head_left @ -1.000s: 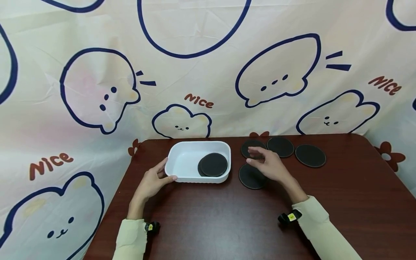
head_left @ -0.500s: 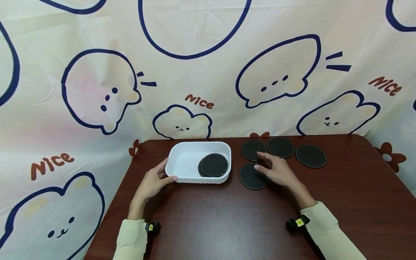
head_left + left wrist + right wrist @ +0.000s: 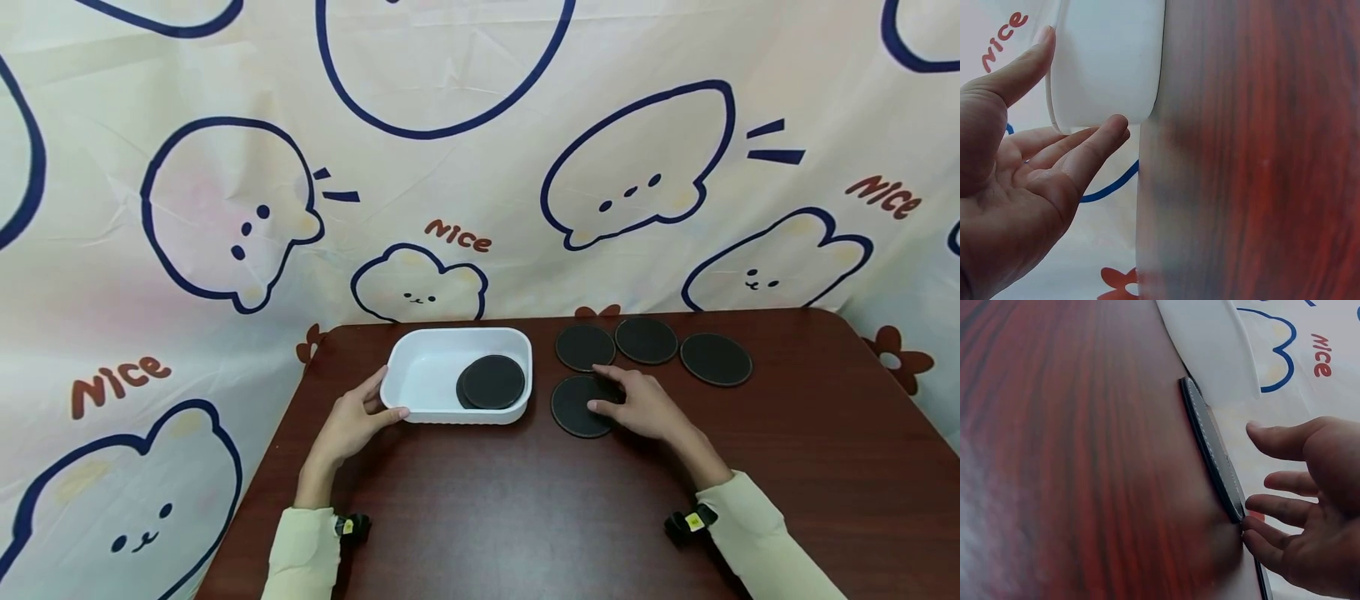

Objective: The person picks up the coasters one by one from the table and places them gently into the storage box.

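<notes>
A white rectangular tray (image 3: 420, 375) stands on the table, with black round coasters (image 3: 492, 382) overlapping in its right part. My left hand (image 3: 351, 422) holds the tray's near left corner, thumb at the front rim and fingers along the end wall. In the left wrist view, those fingers (image 3: 1100, 144) lie against the white end. To the tray's right lies a black coaster (image 3: 573, 408) with a stitched edge. My right hand (image 3: 643, 404) is over its right side, fingers spread. In the right wrist view, the fingertips (image 3: 1250, 503) are at the coaster's edge (image 3: 1213, 453); nothing is gripped.
Behind the right hand lie three more black coasters: one at the left (image 3: 585, 347), another in the middle (image 3: 647, 340) and one at the right (image 3: 716, 360). A printed cloth (image 3: 517, 192) hangs along the back edge of the brown table (image 3: 487, 508).
My right hand has drawn back to the right and lowered its fingers toward the nearest coaster. The left hand and the tray have stayed put.
</notes>
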Tool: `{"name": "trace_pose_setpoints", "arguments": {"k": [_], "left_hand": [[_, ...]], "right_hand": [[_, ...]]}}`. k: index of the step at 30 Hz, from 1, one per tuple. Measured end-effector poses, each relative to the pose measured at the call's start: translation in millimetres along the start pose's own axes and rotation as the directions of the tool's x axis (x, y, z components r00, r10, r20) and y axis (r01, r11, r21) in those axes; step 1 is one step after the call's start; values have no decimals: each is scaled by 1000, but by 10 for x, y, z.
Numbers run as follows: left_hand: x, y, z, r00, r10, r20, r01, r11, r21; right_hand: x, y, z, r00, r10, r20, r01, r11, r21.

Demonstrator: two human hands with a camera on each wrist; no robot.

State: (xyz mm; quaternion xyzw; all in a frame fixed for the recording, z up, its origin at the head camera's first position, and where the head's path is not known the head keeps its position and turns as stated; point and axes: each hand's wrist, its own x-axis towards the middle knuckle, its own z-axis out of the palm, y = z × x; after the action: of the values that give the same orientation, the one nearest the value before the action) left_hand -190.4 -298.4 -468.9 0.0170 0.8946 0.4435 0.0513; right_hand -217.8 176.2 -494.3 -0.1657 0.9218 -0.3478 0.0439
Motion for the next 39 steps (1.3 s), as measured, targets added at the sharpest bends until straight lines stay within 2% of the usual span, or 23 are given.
{"name": "trace_pose_setpoints", "arguments": {"k": [10,15,19,25,33,39], "left_hand": [[-18,-26,23,1000,2,8,-2,1000,-1],[-27,-57,37,1000,-2,10,2,1000,-5],[-39,-82,46,1000,-7,16,7,1000,-5],[-43,-82,45,1000,-5,15,5,1000,-12],[-18,-45,12,1000,-4,14,3,1000,4],[3,-12,-28,1000,14,9,-14,1000,12]], "right_hand": [[34,-12,99,1000,9,15,-8,998,-63],[73,-22,120,1000,-9,22,10,999,-31],[71,-31,107,1000,15,14,-16,1000,14],[50,-13,37,997,78,-5,-78,997,24],[31,-37,-122,992,119,-36,-121,992,-36],[32,-72,-268,990,144,0,-143,987,75]]}}
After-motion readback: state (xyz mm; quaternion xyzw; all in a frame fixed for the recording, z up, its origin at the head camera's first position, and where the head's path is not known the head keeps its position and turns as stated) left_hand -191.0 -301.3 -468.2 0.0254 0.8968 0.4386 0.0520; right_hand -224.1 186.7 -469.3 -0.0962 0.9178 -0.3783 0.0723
